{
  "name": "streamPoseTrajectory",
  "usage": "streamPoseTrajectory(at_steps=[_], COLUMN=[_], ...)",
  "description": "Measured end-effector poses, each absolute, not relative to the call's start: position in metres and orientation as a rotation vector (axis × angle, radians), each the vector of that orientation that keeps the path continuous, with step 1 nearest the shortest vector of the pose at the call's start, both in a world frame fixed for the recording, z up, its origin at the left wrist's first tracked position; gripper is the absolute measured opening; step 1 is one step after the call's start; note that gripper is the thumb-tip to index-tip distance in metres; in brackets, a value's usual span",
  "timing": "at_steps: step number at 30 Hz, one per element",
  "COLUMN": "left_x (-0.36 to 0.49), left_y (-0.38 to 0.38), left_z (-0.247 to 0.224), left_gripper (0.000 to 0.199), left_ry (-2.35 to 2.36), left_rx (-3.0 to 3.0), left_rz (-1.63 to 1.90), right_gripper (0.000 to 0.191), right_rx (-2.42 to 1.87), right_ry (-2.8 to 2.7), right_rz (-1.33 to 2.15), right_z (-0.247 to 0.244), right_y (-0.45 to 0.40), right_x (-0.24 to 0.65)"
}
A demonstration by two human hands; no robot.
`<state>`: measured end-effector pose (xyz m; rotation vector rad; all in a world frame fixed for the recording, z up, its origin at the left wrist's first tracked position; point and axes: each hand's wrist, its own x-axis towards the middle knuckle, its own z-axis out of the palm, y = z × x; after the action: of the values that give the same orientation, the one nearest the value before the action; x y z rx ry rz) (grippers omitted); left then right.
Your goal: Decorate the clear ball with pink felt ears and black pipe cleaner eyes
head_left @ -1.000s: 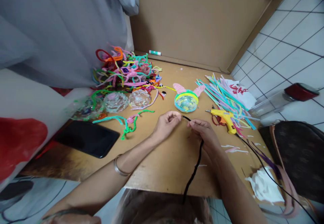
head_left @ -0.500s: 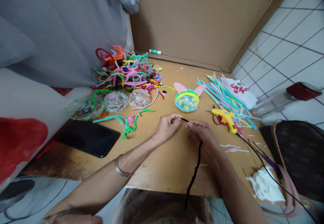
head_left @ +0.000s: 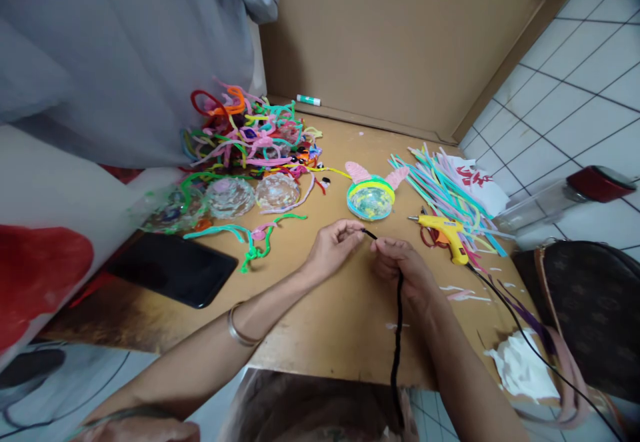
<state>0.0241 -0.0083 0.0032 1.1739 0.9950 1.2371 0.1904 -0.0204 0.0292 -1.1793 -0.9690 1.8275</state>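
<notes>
A black pipe cleaner (head_left: 399, 335) is stretched between my hands, with a short piece showing between the fingertips. My left hand (head_left: 334, 250) pinches its end. My right hand (head_left: 403, 262) grips it a little further along, and the long rest hangs down past the table's front edge. Just beyond my hands sits a clear bowl-like piece (head_left: 371, 201) with green, yellow and blue bands round it and two pink ears standing up from its rim. A yellow glue gun (head_left: 445, 232) lies to the right of my right hand.
At the back left lies a tangled heap of coloured pipe cleaners (head_left: 250, 132). Clear round pieces (head_left: 277, 193) sit before it, near a black phone (head_left: 175, 269). On the right are straight pipe cleaners (head_left: 435, 185), a bottle (head_left: 565, 195), a brown bag (head_left: 585, 309) and crumpled tissue (head_left: 523, 365).
Both hands have shifted slightly to the right, still holding the black pipe cleaner. Its hanging end has swung to the right and hangs straighter.
</notes>
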Motion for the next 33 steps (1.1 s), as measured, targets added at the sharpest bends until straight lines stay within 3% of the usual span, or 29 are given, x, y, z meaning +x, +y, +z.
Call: streamPoseTrajectory(at_steps=[5, 13, 16, 25, 33], left_x=[0.025, 0.022, 0.022, 0.021, 0.025], left_y=[-0.013, -0.015, -0.016, -0.011, -0.013], left_z=[0.008, 0.009, 0.01, 0.008, 0.005], left_gripper=[0.025, 0.026, 0.024, 0.034, 0.039], left_ry=[0.97, 1.077, 1.084, 0.898, 0.82], left_rx=[1.165, 1.342, 1.36, 1.121, 0.997], left_rz=[1.178, 1.159, 1.149, 1.205, 1.094], right_gripper=[0.032, 0.02, 0.023, 0.034, 0.037], right_rx=[-1.208, -1.398, -1.402, -1.221, -1.087], right_ry=[-1.077, -1.599, -1.767, -1.277, -1.084], right_rz=[1.81, 0.863, 0.727, 1.632, 1.848], right_z=[0.028, 0.021, 0.025, 0.031, 0.031], right_y=[-0.024, -0.029, -0.032, -0.028, -0.027], right_x=[0.188, 0.179, 0.177, 0.182, 0.179])
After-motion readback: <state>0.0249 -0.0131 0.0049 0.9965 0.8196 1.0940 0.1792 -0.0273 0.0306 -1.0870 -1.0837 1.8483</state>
